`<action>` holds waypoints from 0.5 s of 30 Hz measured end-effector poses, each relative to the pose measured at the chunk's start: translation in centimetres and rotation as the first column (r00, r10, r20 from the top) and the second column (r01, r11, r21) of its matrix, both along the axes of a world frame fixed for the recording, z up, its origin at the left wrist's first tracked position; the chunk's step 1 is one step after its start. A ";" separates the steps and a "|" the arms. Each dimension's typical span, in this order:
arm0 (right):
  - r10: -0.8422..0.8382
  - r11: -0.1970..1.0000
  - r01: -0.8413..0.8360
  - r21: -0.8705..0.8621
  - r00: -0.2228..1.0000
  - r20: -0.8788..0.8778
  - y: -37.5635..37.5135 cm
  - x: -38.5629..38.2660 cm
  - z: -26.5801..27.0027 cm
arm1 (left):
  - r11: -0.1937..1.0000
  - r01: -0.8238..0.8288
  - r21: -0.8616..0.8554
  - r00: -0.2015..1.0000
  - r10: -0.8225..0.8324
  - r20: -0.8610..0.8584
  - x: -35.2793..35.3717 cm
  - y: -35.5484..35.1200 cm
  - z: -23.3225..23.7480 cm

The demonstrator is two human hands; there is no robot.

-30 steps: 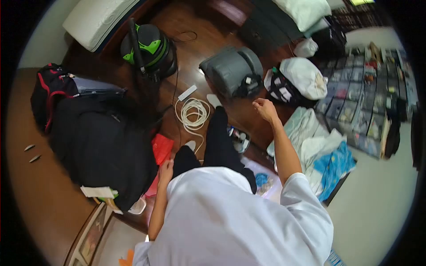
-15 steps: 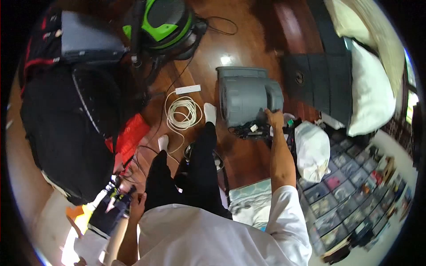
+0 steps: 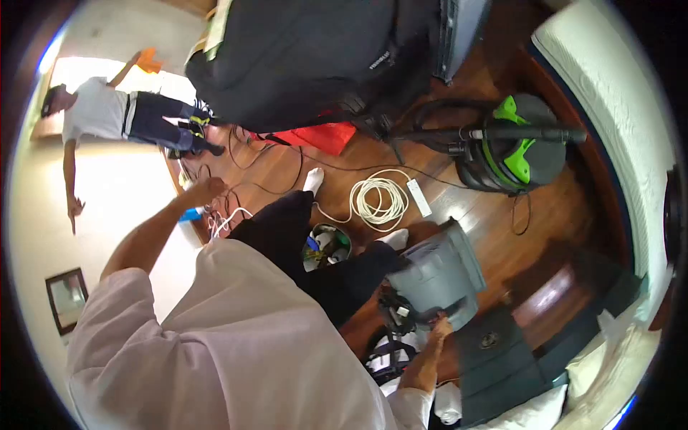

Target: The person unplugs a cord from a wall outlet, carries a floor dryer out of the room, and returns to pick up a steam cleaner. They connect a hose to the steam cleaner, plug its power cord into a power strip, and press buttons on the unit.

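Head view — right hand (image 3: 438, 331) grip clasps grey blower (image 3: 436, 276), tilted — left hand (image 3: 204, 192) unreadable.

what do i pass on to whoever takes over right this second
Left hand: at the tangle of loose cables; grip unclear.
Right hand: on the lower edge of the grey machine; grip unclear.
Around: the coiled white cord and power strip lie on the wood floor near the green vacuum; the black bag is beyond.
Done: each hand has reached its thing.
Left: cables tangled, white cord lying on the floor.
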State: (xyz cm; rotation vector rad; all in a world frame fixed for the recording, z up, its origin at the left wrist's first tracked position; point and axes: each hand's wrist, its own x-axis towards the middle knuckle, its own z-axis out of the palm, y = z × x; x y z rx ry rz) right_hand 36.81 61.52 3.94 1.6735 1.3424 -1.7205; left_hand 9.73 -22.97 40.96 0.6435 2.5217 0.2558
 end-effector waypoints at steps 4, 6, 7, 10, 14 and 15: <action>-0.007 0.981 -0.017 0.194 0.993 0.120 -4.7 -4.9 7.6 | 0.908 -0.253 -0.335 0.952 0.295 0.082 0.3 -4.0 2.9; 0.113 0.951 -0.088 0.295 0.991 -0.070 -5.1 -5.2 10.8 | 0.948 0.170 -0.269 0.951 -0.229 -0.206 2.2 -9.5 1.5; 0.142 0.941 -0.113 0.317 0.987 -0.069 -4.1 -4.5 10.4 | 0.972 -0.051 -0.228 0.994 0.028 -0.105 3.3 -12.0 0.2; 0.201 0.961 -0.163 0.224 0.967 -0.157 -1.3 -4.6 10.0 | 0.912 -0.361 -0.193 0.932 0.353 -0.076 5.3 -15.6 0.0; 0.487 0.803 -0.453 0.387 0.874 0.014 -7.9 -10.6 20.8 | 0.836 -0.528 -0.149 0.843 0.537 0.028 9.4 -24.8 -1.8; 0.512 0.783 -0.472 0.404 0.859 0.012 -9.3 -11.5 22.7 | 0.749 -0.648 -0.134 0.745 0.661 0.092 10.4 -26.1 -1.9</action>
